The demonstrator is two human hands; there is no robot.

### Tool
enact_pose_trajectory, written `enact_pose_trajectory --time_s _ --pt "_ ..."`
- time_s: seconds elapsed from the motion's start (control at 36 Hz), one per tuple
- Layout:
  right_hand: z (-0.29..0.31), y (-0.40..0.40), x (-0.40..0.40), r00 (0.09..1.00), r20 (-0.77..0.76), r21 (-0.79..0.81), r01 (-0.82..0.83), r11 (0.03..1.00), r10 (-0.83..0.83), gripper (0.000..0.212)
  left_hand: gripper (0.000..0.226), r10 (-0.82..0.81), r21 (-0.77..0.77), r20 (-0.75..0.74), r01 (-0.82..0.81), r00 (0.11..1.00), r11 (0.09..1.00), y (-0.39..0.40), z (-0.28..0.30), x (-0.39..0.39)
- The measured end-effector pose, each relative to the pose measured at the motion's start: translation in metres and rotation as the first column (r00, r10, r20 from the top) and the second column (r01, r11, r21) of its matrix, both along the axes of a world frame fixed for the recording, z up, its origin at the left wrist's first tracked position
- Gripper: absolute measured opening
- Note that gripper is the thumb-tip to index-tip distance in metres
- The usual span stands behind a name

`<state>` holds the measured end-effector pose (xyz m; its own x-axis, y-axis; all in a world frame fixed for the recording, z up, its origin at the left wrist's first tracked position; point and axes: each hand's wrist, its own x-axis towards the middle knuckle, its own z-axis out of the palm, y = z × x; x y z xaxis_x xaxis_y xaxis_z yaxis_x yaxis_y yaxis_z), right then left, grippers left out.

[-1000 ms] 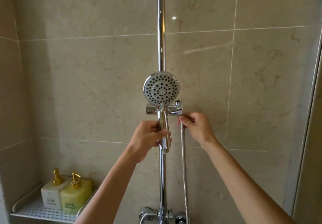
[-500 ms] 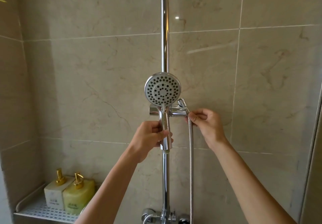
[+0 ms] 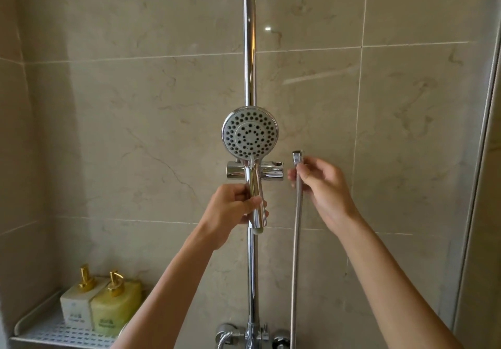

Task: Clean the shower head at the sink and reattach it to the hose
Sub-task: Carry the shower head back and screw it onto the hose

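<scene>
The shower head handle is gripped upright by the left hand at frame centre. The hose end is pinched by the right hand just to its right, above the handle's open lower end.

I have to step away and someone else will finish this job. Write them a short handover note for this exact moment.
Left hand grips the shower head by its handle, in front of the bracket on the rail.
Right hand pinches the hose just below its loose end nut, to the right of the bracket.
Done: shower head is back at the rail; whether it was cleaned cannot be told.
Left: bring the hose end under the handle's open bottom, screw it on, and check that the head sits in the bracket.
</scene>
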<state>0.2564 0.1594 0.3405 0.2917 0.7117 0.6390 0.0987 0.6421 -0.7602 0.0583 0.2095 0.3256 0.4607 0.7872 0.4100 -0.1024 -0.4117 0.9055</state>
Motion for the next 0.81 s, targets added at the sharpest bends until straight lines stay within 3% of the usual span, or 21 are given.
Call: enact_pose_trajectory --time_s 0.19,0.31,0.39,0.5,0.64,0.81 --pt "-0.043 -0.021 -0.009 0.995 -0.002 -0.050 -0.102 0.993 0.102 0.010 0.008 -0.016 0.024 0.009 0.016 1.000 1.000 -0.007 0.003 0.005" --pt "-0.068 -0.028 -0.016 0.986 -0.102 -0.092 -0.142 0.986 0.133 0.024 0.007 -0.014 0.033 0.009 0.013 1.000 0.999 -0.010 0.002 0.009" --pt "-0.084 -0.030 -0.022 0.986 -0.119 -0.098 -0.131 0.986 0.119 0.020 0.008 -0.022 0.027 0.018 0.021 1.000 0.999 -0.013 0.000 0.012" --pt "-0.104 -0.035 -0.029 0.990 -0.077 -0.112 -0.127 0.986 0.119 0.012 0.007 -0.028 0.020 0.021 0.028 0.999 0.999 -0.013 -0.002 0.014" --pt "-0.126 -0.036 -0.039 0.997 0.013 -0.149 -0.074 0.986 0.077 0.026 0.007 -0.039 0.009 0.010 0.039 0.999 0.999 -0.012 -0.007 0.017" --pt "-0.144 -0.034 -0.047 0.997 0.039 -0.182 -0.058 0.982 0.066 0.026 0.006 -0.050 -0.009 0.015 0.050 0.999 0.999 -0.010 -0.014 0.015"
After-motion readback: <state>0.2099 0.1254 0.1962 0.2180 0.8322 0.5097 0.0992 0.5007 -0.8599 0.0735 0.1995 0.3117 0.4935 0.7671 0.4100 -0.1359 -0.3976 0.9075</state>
